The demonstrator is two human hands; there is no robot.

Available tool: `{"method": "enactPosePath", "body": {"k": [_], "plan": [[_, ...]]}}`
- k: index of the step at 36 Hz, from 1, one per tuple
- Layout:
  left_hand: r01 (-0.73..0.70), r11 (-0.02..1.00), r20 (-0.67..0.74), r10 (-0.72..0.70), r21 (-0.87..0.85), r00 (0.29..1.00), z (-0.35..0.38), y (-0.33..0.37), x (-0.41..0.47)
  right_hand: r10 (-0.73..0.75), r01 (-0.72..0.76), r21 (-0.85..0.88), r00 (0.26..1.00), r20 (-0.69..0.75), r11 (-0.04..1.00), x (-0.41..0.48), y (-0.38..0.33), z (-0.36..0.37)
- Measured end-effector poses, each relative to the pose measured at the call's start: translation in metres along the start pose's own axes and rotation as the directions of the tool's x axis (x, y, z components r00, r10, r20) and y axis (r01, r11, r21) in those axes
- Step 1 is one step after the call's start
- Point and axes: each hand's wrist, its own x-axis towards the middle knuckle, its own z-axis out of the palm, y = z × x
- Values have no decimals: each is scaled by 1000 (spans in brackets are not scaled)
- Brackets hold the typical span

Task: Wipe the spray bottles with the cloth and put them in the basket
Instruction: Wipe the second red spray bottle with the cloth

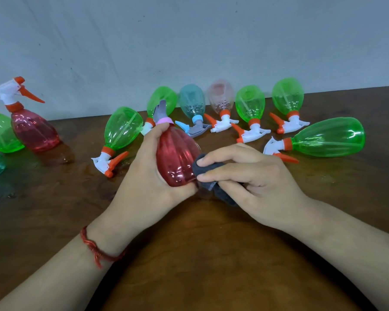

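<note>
We have just one camera, worn on the person's head. We look forward and down at the brown table (189, 254) from close by. The left hand (142, 176) and right hand (256, 176) sit near the middle. The far wall (189, 41) fills the top of our view. The edges bend a little, maybe from the wide lens.

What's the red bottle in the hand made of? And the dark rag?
The red spray bottle is likely glossy plastic: see-through, with bright glints. The dark grey cloth looks like soft matte fabric, bunched in folds.
</note>
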Motion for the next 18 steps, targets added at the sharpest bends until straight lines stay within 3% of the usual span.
{"method": "enactPosePath", "body": {"k": [4,7,9,11,13,14,16,18], "plan": [[-71,996,28,70,54,997,-1,0,-12,38,-37,25,999,-27,999,1,1,0],[-29,990,138,10,137,990,2,2,10,134,-129,89,990,-50,988,3,4,-1],[138,987,276,-111,-81,955,7,6,26,218,-203,186,974,-67,961,5,8,-2],[299,856,280,-191,-422,941,29,15,32,321,-282,344,945,-62,895,8,12,-3],[444,690,371,-265,-571,890,37,31,39,406,-321,544,913,-41,775,11,11,-5],[492,598,404,-288,-632,868,40,34,38,449,-327,641,893,-31,694,11,11,-6],[515,525,408,-314,-677,857,51,32,46,503,-310,766,864,-21,563,13,11,-8],[526,444,429,-306,-725,850,49,33,44,478,-280,773,878,-35,570,13,9,-11]]}}
